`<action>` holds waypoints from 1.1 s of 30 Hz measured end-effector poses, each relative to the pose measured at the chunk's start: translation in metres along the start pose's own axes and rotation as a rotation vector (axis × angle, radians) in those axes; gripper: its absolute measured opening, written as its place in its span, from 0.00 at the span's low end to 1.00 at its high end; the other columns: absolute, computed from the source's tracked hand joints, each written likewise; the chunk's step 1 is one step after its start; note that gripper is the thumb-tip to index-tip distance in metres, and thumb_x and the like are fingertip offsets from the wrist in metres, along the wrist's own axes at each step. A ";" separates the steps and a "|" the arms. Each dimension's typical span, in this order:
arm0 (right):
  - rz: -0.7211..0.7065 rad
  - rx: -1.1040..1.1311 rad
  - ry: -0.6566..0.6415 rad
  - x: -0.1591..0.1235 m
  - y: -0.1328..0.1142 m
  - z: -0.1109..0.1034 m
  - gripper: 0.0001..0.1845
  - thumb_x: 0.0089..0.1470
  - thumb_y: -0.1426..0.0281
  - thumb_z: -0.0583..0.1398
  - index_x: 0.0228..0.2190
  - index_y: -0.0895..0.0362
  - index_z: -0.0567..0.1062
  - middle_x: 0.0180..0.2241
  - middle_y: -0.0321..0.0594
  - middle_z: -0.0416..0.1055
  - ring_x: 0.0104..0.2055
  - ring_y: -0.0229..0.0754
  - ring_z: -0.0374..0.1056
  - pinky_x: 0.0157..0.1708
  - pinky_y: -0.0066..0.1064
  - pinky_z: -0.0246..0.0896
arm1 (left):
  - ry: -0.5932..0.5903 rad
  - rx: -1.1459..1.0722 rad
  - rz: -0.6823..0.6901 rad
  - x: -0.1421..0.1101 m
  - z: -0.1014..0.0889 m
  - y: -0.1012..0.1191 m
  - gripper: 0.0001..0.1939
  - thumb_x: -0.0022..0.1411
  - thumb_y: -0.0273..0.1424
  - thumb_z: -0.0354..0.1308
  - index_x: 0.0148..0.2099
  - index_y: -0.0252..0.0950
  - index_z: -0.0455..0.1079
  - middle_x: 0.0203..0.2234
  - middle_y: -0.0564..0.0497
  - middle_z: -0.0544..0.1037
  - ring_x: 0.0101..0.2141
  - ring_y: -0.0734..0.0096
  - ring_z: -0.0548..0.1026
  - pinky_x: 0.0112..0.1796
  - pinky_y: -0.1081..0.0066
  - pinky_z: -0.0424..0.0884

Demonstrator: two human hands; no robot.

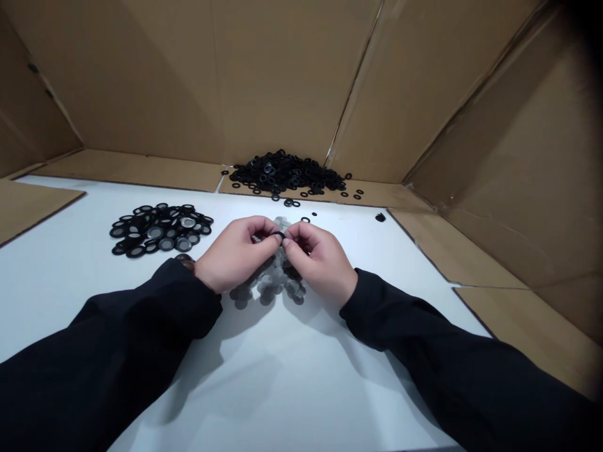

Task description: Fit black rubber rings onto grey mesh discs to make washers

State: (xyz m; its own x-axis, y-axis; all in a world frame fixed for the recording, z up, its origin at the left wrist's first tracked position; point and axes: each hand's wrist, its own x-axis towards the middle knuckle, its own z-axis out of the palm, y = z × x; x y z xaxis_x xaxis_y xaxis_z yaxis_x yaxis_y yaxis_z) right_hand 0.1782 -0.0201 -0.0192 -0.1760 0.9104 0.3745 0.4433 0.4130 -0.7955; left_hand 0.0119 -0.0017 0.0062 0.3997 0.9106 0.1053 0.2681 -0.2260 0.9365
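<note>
Between my two hands is a small black rubber ring (281, 236), pinched from both sides. My left hand (242, 248) grips its left edge with thumb and forefinger, and my right hand (318, 254) grips the right edge the same way. Whether a disc sits inside the ring is hidden by my fingers. Below the hands, a loose heap of thin grey translucent discs (271, 285) lies on the white table (264, 383). To the left rests a pile of black rings with grey discs in them (162, 229).
A large heap of black rings (287, 172) lies at the back against the cardboard wall (292, 75), with several loose rings around it. A small black piece (380, 217) sits at the right. Cardboard flaps (452, 251) border the table.
</note>
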 end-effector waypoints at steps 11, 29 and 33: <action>-0.084 -0.130 -0.008 -0.001 -0.002 -0.003 0.05 0.55 0.70 0.55 0.27 0.56 0.68 0.24 0.34 0.63 0.28 0.37 0.59 0.29 0.30 0.55 | -0.004 0.021 0.003 -0.001 0.000 0.000 0.08 0.57 0.35 0.56 0.32 0.35 0.69 0.23 0.55 0.70 0.23 0.75 0.66 0.24 0.75 0.61; -0.103 -0.106 0.003 -0.001 0.000 -0.003 0.05 0.57 0.71 0.54 0.30 0.57 0.69 0.25 0.34 0.64 0.28 0.36 0.59 0.29 0.29 0.56 | -0.044 0.001 -0.009 -0.001 -0.002 0.000 0.06 0.57 0.33 0.56 0.33 0.35 0.70 0.24 0.55 0.71 0.25 0.75 0.67 0.26 0.75 0.63; -0.132 -0.128 0.004 -0.001 0.002 -0.004 0.05 0.57 0.71 0.55 0.29 0.57 0.68 0.25 0.34 0.64 0.28 0.36 0.59 0.29 0.29 0.56 | -0.046 0.056 -0.014 -0.001 -0.002 0.000 0.06 0.57 0.33 0.57 0.33 0.35 0.70 0.23 0.55 0.70 0.24 0.76 0.66 0.24 0.75 0.61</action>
State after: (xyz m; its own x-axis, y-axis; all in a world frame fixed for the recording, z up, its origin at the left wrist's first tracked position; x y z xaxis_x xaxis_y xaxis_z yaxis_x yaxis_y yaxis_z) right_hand 0.1824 -0.0206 -0.0190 -0.2369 0.8480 0.4741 0.5247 0.5224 -0.6722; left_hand 0.0096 -0.0016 0.0068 0.4350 0.8972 0.0760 0.3223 -0.2339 0.9173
